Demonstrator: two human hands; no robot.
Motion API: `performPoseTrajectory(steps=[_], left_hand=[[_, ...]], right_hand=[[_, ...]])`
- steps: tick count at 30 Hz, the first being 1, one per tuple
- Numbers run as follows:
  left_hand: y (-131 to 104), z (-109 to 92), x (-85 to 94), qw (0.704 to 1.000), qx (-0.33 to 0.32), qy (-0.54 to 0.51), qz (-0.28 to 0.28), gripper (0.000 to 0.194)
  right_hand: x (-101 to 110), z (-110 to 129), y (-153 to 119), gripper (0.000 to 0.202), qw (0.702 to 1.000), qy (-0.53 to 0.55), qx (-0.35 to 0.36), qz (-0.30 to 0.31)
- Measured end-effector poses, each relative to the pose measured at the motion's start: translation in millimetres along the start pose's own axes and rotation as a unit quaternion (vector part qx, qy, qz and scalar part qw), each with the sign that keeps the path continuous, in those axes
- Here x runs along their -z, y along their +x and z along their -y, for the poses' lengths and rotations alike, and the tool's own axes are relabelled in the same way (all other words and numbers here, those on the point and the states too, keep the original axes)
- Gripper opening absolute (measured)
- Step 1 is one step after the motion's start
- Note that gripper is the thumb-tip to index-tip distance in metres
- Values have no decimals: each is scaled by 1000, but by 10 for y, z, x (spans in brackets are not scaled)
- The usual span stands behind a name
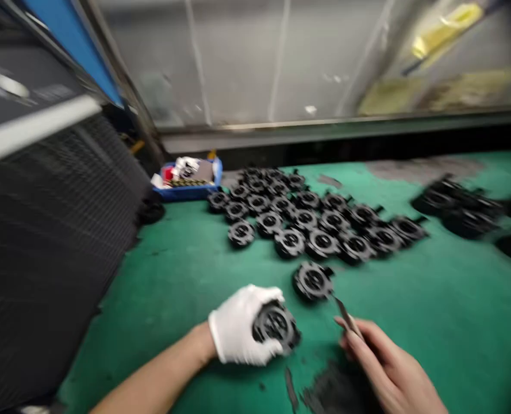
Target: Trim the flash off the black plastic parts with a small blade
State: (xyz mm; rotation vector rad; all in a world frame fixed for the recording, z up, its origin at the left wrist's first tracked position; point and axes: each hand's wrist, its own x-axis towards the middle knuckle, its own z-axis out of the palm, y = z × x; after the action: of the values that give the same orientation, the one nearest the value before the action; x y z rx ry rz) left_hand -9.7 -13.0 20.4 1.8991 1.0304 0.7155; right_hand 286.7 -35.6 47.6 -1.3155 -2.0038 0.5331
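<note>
My left hand (244, 328), in a white glove, is closed around a round black part (276, 325) with a ringed face and a notched rim. Bare, my right hand (380, 359) pinches a slim tool that looks like a small knife (349, 319), its thin tip pointing up and left. Just beyond that tip lies a single similar black part (312, 280) on the green mat (186, 259). Several more such parts (304, 219) sit close together, face up, farther back. Motion blur softens the fine detail of the parts and the tool.
A dark mesh-like panel (61, 247) rises along the left side. At the back left stands a blue tray (188, 192) with small items. More black parts (457, 207) are piled at the right. Dark scraps (337, 385) lie near the front edge.
</note>
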Motion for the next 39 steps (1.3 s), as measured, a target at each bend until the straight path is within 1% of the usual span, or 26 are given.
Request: performPoseTrajectory(steps=[1, 2, 3, 4, 6, 7, 9, 11, 12, 13, 14, 16, 19, 22, 27, 29, 33, 36, 39], left_hand=[[-44, 56, -15, 999, -4, 26, -21, 76], [-73, 112, -12, 999, -3, 45, -24, 68], [-91, 165, 7, 998, 0, 57, -29, 62], [-100, 209, 36, 997, 0, 68, -33, 59], [-107, 261, 105, 996, -4, 84, -37, 62], [-107, 271, 136, 996, -9, 80, -37, 67], [-100, 262, 175, 997, -22, 61, -34, 87], [-81, 228, 180, 997, -40, 70, -1, 107], [-70, 205, 173, 994, -46, 91, 28, 113], [-58, 182, 164, 991, -49, 115, 55, 117], [-49, 161, 155, 987, -49, 134, 70, 118], [-39, 132, 143, 984, -45, 153, 80, 119], [-44, 130, 144, 984, -53, 153, 80, 116], [-49, 152, 149, 984, -59, 147, 77, 113], [-38, 178, 140, 986, -58, 140, 75, 115], [-29, 183, 138, 986, -65, 132, 73, 114], [-6, 171, 143, 987, -79, 121, 65, 111], [2, 156, 150, 987, -73, 123, 70, 108], [-7, 167, 144, 987, -71, 127, 68, 110]], right_hand=[[20, 50, -141, 20, 998, 9, -48, 33], [21, 93, -228, 21, 995, 12, -82, 64], [5, 123, -274, 22, 992, 15, -99, 80], [-20, 142, -295, 23, 990, 21, -99, 96], [-77, 160, -316, 25, 987, 37, -89, 125], [-102, 165, -330, 26, 986, 44, -83, 137], [-135, 173, -369, 28, 985, 54, -76, 148], [-143, 184, -400, 31, 984, 56, -68, 153], [-139, 194, -404, 32, 984, 58, -63, 159], [-131, 207, -398, 33, 982, 62, -56, 167], [-122, 224, -383, 34, 981, 67, -49, 178], [-106, 262, -338, 33, 978, 74, -34, 194], [-101, 297, -274, 34, 980, 51, -11, 193], [-123, 288, -232, 38, 981, 0, 21, 195], [-179, 289, -123, 22, 976, -82, 76, 188], [-191, 302, -74, 20, 973, -108, 90, 186], [-192, 299, -26, 21, 966, -144, 101, 187], [-188, 285, -23, 21, 966, -147, 103, 189], [-193, 290, -21, 20, 966, -142, 100, 190]])
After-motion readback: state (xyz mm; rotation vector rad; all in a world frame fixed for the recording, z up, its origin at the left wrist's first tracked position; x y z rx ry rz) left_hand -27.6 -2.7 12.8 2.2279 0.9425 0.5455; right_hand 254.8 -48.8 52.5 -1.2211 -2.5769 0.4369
